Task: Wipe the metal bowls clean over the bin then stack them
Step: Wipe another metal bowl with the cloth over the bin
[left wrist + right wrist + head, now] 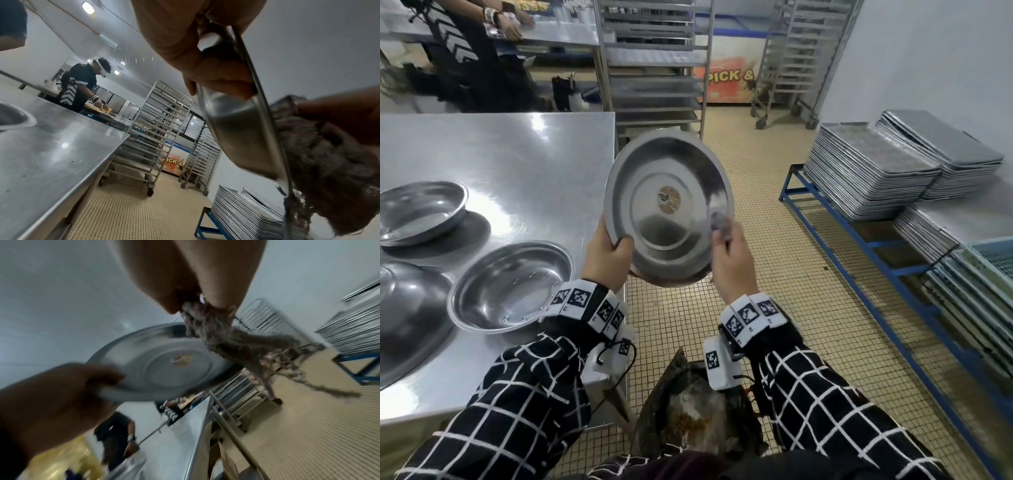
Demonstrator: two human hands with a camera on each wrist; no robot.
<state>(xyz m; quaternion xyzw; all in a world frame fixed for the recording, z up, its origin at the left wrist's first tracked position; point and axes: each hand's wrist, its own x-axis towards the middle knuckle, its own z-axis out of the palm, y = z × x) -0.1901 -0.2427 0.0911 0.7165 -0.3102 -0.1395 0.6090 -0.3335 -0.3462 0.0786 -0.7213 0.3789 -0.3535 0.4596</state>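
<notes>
The left hand (607,255) grips the tilted metal bowl (668,205) by its rim above the bin (698,414); right hand (732,260) fingers clutch a grey rag (224,337) against its inside.

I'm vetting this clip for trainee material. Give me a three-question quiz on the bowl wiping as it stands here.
1. True or false: the held bowl rests flat on the steel table.
2. Which hand holds the cloth? A) left hand B) right hand
3. Fill in: a round ____ sits at the centre of the held bowl.

Key: 1. False; the left hand grips its rim, tilted up in the air near the bin. 2. B. 3. Sticker.
</notes>
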